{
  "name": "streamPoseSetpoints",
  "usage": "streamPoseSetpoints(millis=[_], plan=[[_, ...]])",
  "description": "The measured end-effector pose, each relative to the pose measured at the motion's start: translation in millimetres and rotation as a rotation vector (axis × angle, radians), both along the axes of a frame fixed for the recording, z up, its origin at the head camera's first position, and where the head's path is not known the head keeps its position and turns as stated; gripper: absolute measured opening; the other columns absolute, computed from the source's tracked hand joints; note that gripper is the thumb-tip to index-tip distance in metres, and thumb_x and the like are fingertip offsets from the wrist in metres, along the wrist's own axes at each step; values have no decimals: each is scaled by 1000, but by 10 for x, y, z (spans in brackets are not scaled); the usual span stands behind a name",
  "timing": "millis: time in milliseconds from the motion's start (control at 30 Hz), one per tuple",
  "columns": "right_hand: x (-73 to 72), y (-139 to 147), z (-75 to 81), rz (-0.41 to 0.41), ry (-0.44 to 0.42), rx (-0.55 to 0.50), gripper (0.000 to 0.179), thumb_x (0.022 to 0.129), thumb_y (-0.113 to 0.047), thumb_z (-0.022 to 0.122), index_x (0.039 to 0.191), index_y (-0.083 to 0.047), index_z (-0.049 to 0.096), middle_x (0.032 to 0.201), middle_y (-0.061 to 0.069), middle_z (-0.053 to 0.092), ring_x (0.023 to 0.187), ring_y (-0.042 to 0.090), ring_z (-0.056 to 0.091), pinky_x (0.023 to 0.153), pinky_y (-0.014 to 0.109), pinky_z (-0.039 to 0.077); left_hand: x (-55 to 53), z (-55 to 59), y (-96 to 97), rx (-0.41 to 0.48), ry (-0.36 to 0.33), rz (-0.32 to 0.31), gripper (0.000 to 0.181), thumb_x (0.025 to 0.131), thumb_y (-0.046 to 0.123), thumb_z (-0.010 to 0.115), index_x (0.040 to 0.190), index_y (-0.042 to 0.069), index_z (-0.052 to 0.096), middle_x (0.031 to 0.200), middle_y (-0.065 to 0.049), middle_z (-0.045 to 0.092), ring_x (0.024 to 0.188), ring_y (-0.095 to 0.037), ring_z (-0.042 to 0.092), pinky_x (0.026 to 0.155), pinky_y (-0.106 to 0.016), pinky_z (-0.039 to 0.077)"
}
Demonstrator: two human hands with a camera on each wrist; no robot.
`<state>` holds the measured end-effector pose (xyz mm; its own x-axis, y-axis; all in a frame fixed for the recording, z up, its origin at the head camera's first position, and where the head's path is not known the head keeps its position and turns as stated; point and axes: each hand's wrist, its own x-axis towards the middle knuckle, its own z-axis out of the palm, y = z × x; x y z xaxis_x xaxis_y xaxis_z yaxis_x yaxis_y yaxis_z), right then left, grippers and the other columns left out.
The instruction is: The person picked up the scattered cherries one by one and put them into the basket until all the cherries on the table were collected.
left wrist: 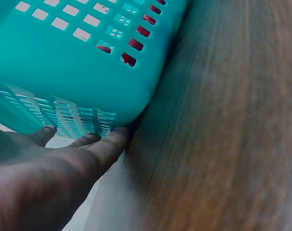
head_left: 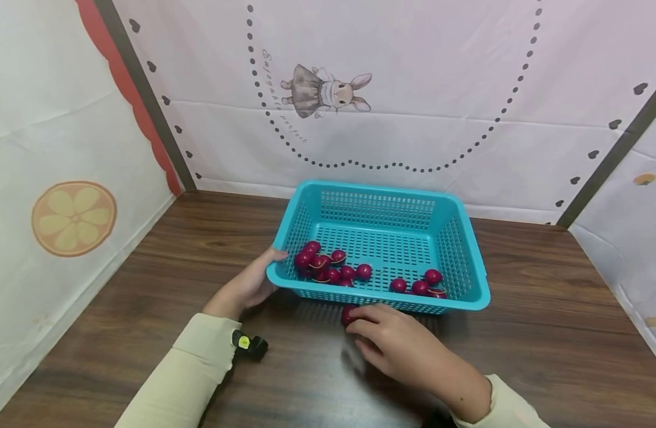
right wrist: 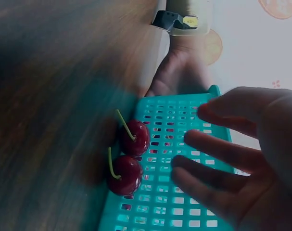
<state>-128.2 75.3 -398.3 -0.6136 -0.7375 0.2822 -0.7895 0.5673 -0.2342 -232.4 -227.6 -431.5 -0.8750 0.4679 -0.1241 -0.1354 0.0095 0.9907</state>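
Note:
A turquoise perforated basket point(head_left: 377, 296) stands on the table with several dark red cherries point(head_left: 319, 263) inside, most at its left end and some at front right. My left hand point(head_left: 251, 284) holds the basket's left front corner, thumb over the rim; the left wrist view shows its fingers point(left wrist: 107, 147) against the outer wall. Two cherries with green stems point(right wrist: 125, 175) lie on the table against the basket's front wall. Just over them my right hand point(head_left: 399, 343) hovers, fingers spread and slightly bent, gripping nothing. In the head view it hides one of these cherries.
The brown wooden table point(head_left: 301, 368) extends around the basket. Behind it hangs a pale cloth wall point(head_left: 440, 71) printed with a rabbit, and more cloth closes both sides. A black strap with a small device point(head_left: 250, 345) sits on the left wrist.

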Motion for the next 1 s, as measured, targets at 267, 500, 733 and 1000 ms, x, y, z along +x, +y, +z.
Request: streamPoseSetpoints(millis=[267, 500, 733, 1000], plan=[[2, 10, -22, -61, -81, 134, 29, 95, -24, 68, 122, -12, 71, 130, 6, 66, 120, 22, 62, 100, 41, 54, -13, -13, -1, 3, 0, 2, 67, 102, 31, 29, 160, 23, -4, 165, -14, 9, 149, -42, 20, 120, -61, 21], [-13, 26, -49, -94, -99, 150, 33, 95, -27, 68, 125, -13, 70, 130, 8, 66, 116, 23, 64, 97, 43, 55, -15, -16, -7, 1, 4, -4, 67, 102, 32, 29, 160, 23, -3, 165, -15, 10, 148, -42, 22, 120, -61, 22], [-35, 38, -65, -105, -98, 165, 33, 94, -29, 69, 124, -14, 70, 129, 8, 67, 115, 23, 65, 96, 42, 56, -11, -10, -14, -10, 8, -7, 66, 103, 33, 29, 160, 22, -3, 164, -16, 12, 147, -42, 25, 119, -60, 26], [-39, 42, -59, -108, -105, 188, 30, 96, -26, 67, 122, -14, 71, 128, 7, 68, 116, 24, 64, 97, 43, 55, -4, -2, -12, -7, -1, -4, 67, 103, 33, 29, 160, 22, -4, 165, -15, 10, 148, -42, 22, 119, -61, 24]])
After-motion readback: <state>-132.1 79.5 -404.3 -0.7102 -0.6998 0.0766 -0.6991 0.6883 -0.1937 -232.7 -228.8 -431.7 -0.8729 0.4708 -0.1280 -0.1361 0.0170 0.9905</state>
